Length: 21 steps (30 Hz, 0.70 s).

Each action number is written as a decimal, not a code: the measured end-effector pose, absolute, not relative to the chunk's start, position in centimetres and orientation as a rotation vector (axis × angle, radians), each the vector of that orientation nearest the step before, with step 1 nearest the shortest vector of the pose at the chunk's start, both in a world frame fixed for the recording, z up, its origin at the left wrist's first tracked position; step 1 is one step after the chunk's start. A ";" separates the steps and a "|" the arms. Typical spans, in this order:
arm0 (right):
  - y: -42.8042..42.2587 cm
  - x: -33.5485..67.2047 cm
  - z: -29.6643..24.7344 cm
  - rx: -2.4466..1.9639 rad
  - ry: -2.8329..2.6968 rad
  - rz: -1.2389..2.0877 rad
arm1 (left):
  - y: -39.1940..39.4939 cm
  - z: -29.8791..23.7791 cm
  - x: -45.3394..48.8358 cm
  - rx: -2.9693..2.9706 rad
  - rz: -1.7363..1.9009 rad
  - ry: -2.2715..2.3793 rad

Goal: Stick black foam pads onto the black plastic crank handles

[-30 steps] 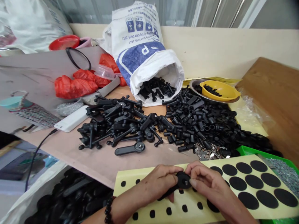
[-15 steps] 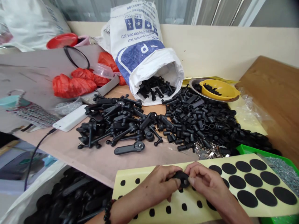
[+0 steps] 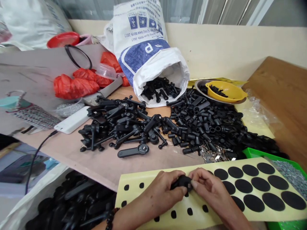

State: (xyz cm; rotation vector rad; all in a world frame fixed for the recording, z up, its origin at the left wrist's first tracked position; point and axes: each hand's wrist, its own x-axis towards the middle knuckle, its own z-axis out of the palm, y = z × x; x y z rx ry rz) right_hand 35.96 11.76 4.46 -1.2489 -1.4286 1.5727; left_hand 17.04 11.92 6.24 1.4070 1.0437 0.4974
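Left hand (image 3: 163, 191) and right hand (image 3: 208, 188) meet fingertip to fingertip, both pinching one small black plastic part (image 3: 181, 182) between them. Part sits low, just above a pale yellow backing sheet (image 3: 148, 188) carrying rows of black round stickers (image 3: 261, 188). Beaded bracelet (image 3: 109, 218) on left wrist. Beyond the sheet, on the desk (image 3: 100, 163): loose black lever (image 3: 133, 151), then a heap of black handles (image 3: 120, 124) and a heap of short black tubes (image 3: 203, 123). Farther back, white woven sack (image 3: 148, 54) tipped over, mouth open. Yellow bowl (image 3: 225, 91) to the right, green tray (image 3: 285, 166) near right edge.
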 end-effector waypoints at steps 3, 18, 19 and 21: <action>11.7 36.0 4.2 -1.220 -1.457 1.598 | 11.9 6.1 17.0 1.353 0.495 1.054; 8.4 29.8 4.9 -1.377 -1.686 1.201 | 9.8 7.1 14.4 1.384 0.584 1.157; 8.0 29.0 4.8 -1.347 -1.753 1.141 | 9.2 6.9 13.6 1.414 0.536 1.197; 7.3 28.0 4.6 -1.250 -1.901 1.023 | 7.7 6.4 11.0 1.553 0.441 1.310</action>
